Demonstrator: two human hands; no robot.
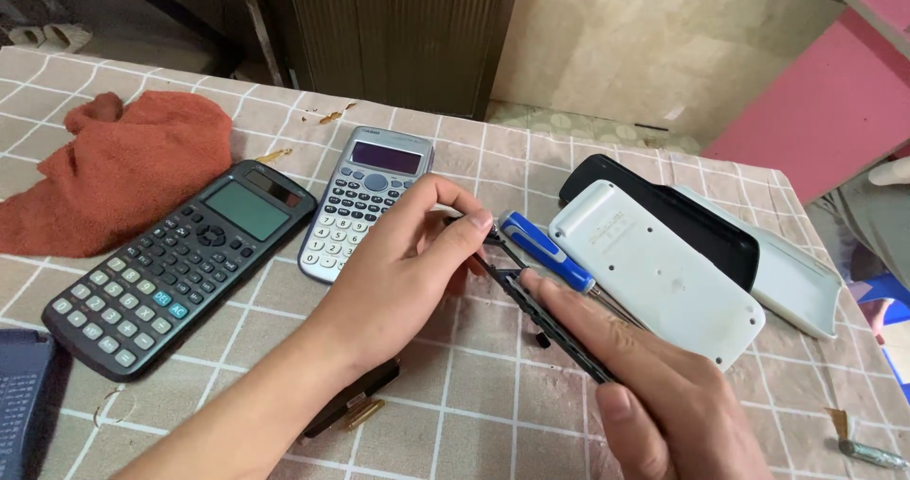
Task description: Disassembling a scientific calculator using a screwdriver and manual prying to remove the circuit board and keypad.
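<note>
Left hand point(403, 271): we see it reach in from the near left, forearm slanting up toward the middle of the table; the wrist is bent, thumb and forefinger pinched on the far end of the black frame strip point(545, 319)
Right hand point(654, 385): it comes from the near right, palm down, forefinger laid straight along the strip; thumb tucked below, clasping the strip's near end
Black frame strip: a thin dark piece held slantwise just above the checked tablecloth point(474, 395), between both hands, near the table's middle
Blue-handled screwdriver point(545, 250): lies just beyond the strip, its shaft running to the right
White back cover point(654, 271): right of the screwdriver; a black cover point(682, 217) and a pale cover point(796, 276) lie farther right
Grey calculator point(365, 200): far of the left hand; black calculator point(180, 262) to its left
Orange cloth point(114, 167): far left
</note>
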